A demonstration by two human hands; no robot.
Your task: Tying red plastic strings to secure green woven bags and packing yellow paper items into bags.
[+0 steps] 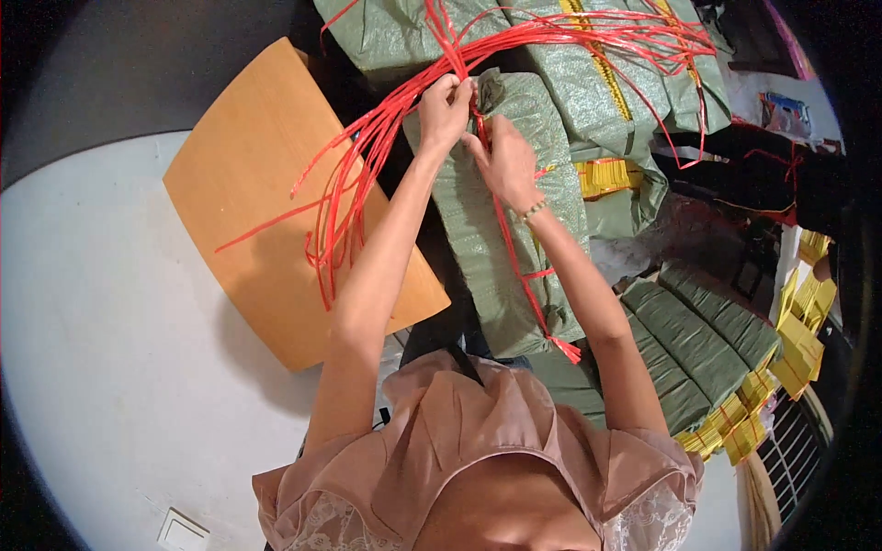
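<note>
A long green woven sack bundle (pixel 459 220) lies in front of me, with a red plastic cord (pixel 511 241) running along its top. At its far end my left hand (pixel 445 114) is closed, pinching red twine where the strands meet. My right hand (pixel 507 167) is just to the right and nearer, its fingers curled around the red cord against the sack. The loose bunch of red twine (pixel 514 39) spreads over the sacks to the right and hangs down on the left beside my left forearm. My fingertips partly hide the spot where the cord and twine meet.
A tan wooden board (pixel 276 202) stands at the left against a white wall (pixel 101 303). More green sacks (pixel 574 87) lie at the far side. At the lower right are dark green wrapped bundles (pixel 684 340) and yellow paper stacks (pixel 797 354).
</note>
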